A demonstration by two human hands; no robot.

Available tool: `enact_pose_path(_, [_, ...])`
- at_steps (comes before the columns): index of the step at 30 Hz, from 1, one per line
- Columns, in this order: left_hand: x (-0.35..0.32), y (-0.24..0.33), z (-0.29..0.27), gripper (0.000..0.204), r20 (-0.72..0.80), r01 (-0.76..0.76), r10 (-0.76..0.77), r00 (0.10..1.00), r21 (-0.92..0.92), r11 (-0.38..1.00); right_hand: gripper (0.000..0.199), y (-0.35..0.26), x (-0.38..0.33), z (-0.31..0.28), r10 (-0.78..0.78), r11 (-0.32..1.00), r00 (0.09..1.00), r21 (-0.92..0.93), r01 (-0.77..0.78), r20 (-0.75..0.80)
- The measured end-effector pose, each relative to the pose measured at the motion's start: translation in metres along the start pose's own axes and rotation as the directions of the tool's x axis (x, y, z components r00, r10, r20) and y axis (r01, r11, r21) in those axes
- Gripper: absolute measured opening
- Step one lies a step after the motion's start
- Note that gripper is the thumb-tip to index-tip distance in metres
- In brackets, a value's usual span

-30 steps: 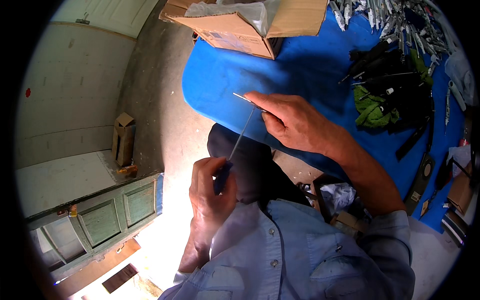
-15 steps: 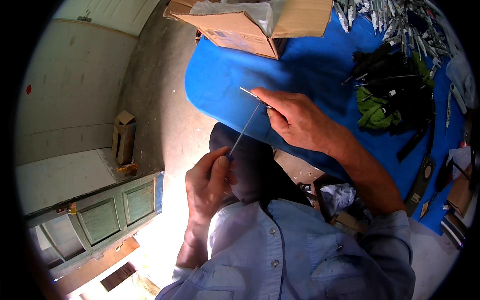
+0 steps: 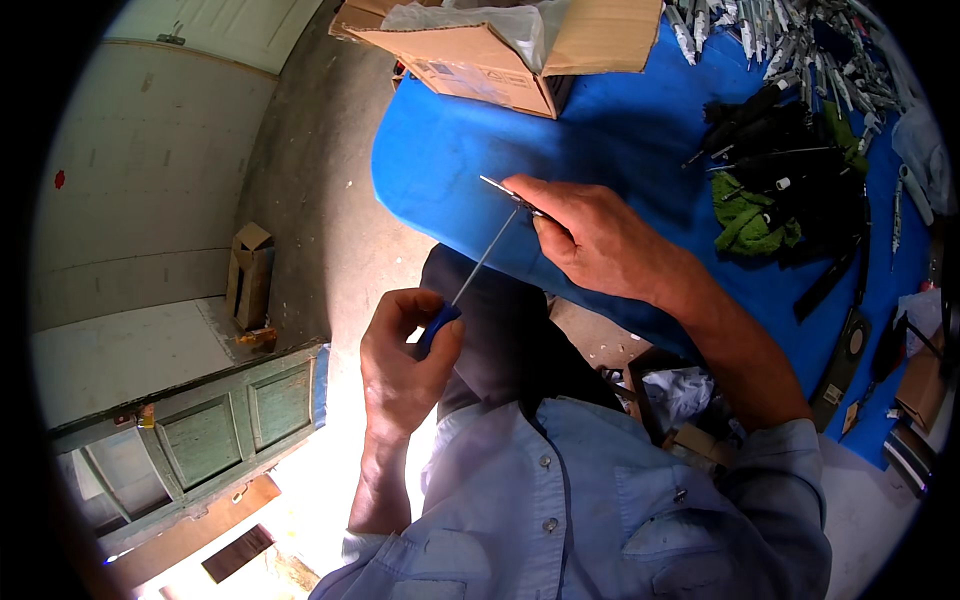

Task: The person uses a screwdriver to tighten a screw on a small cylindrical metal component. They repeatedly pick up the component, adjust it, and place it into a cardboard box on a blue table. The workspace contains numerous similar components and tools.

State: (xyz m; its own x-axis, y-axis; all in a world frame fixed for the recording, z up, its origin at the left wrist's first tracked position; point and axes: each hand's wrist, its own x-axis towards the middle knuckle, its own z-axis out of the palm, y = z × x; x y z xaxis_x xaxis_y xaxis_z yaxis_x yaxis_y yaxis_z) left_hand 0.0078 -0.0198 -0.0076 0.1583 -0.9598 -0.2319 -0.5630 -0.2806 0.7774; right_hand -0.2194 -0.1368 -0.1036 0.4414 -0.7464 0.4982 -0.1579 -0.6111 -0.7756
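My left hand (image 3: 392,362) is closed around the blue handle of a screwdriver (image 3: 437,326), thumb on one side and curled fingers on the other. The thin steel shaft slants up and to the right, and its tip meets a small, narrow metal piece (image 3: 497,186). That piece is pinched in my right hand (image 3: 608,240), which hides most of it; its light, pointed end sticks out past the fingertips. Both hands are held in the air, the right one over the edge of the blue-covered table (image 3: 430,160), the left one above my lap.
An open cardboard box (image 3: 500,75) with clear plastic inside stands at the far side. Many slim grey-white tools (image 3: 780,40) lie heaped at the far right, near black-handled tools (image 3: 790,150) on a green cloth (image 3: 750,220). Below the table sits a box with crumpled plastic (image 3: 678,395).
My left hand's grip on the screwdriver has shifted: the fingers have opened around it and more of the blue handle shows. The right hand stays almost in place.
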Motion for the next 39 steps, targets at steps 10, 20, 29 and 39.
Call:
enact_pose_path(10, [-0.006, -0.016, 0.01, 0.022, -0.044, -0.194, 0.209, 0.977, 0.224, 0.955, 0.039, 0.0, -0.001, 0.001, 0.002, 1.0, 1.0, -0.004, -0.002, 0.008])
enact_pose_path(20, [0.006, -0.003, 0.001, 0.029, 0.13, 0.232, -0.195, 0.972, -0.406, 0.884, 0.044, -0.002, -0.002, 0.0, 0.061, 0.998, 0.997, 0.012, -0.061, 0.036])
enact_pose_path(29, [-0.005, -0.01, 0.008, 0.035, 0.007, 0.054, -0.054, 0.999, -0.179, 0.982, 0.044, -0.003, -0.002, 0.0, 0.074, 0.997, 0.997, 0.009, -0.075, 0.037])
enact_pose_path(39, [0.008, -0.018, 0.002, 0.031, 0.173, 0.237, -0.176, 0.969, -0.456, 0.858, 0.04, -0.001, -0.001, 0.002, 0.016, 1.0, 1.0, 0.001, -0.016, 0.0])
